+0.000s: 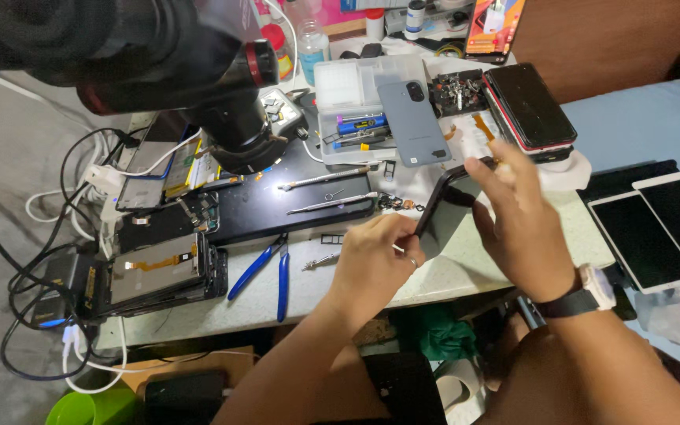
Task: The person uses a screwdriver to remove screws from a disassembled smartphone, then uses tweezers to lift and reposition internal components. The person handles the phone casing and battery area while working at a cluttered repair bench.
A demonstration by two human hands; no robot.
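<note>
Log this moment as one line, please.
left hand: pinches lower edge of black phone | right hand: grips its upper right side | phone: tilted, above white table

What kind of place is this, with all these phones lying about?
Most likely a phone repair bench. A microscope hangs over a dark work mat with tweezers on it, opened phones lie stacked at one side, and both hands grip a dark phone.

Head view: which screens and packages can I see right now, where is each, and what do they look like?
Black phone screen panel: tilted, between left hand and right hand.
Two white-framed dark tablets: far right.
Orange-and-black retail box: top, behind desk.
Clear plastic parts box: top centre.
</note>
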